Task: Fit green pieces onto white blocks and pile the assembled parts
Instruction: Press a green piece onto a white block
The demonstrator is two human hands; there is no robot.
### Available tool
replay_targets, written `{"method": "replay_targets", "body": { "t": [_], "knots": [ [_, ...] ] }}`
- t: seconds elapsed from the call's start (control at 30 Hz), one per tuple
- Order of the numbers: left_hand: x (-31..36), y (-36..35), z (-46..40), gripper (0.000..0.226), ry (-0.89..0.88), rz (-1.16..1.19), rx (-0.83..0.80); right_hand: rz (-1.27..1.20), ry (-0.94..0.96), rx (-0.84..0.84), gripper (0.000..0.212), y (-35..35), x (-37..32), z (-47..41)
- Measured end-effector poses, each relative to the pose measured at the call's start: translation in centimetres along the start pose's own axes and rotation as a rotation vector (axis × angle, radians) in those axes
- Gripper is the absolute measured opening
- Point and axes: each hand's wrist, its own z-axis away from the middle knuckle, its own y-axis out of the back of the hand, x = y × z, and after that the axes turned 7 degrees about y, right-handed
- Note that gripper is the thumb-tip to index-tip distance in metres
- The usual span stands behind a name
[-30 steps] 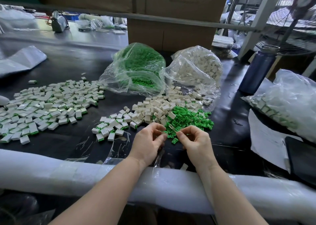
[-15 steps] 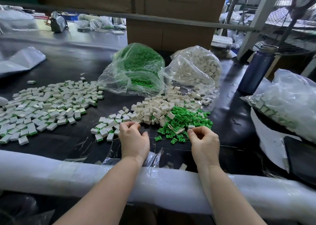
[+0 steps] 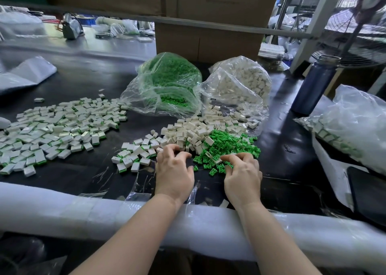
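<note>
Loose white blocks (image 3: 196, 131) lie heaped mid-table, with a heap of green pieces (image 3: 231, 143) just to their right. My left hand (image 3: 174, 170) hovers at the near edge of the white heap, fingers bent over the blocks and thumb apart, with nothing visibly in it. My right hand (image 3: 243, 171) sits on the near edge of the green heap and pinches a green piece (image 3: 223, 166) between forefinger and thumb. A small pile of assembled parts (image 3: 133, 156) lies left of my left hand. A much larger spread of assembled parts (image 3: 58, 128) covers the left of the table.
A clear bag of green pieces (image 3: 169, 86) and a bag of white blocks (image 3: 242, 84) stand behind the heaps. A blue bottle (image 3: 313, 84) and another bag of parts (image 3: 353, 126) are at the right. A foam-wrapped rail (image 3: 83, 210) runs along the near edge.
My hands parted from joining a piece in front of me. The left went to the small assembled pile, then right to the white heap. The right dropped onto the green heap.
</note>
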Motion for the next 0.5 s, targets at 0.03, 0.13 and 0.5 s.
{"method": "replay_targets", "body": {
  "t": [0.03, 0.13, 0.5],
  "knots": [
    [0.0, -0.1, 0.0, 0.032, -0.029, -0.009, -0.021, 0.032, 0.027, -0.018, 0.031, -0.1, -0.1, 0.0],
    [0.0, -0.3, 0.1, 0.033, -0.091, -0.026, -0.066, 0.109, 0.148, -0.051, 0.035, -0.4, -0.3, 0.1],
    [-0.2, -0.5, -0.1, 0.024, -0.079, 0.024, -0.096, 0.184, 0.336, -0.077, 0.044, -1.5, 0.0, 0.1]
  ]
}}
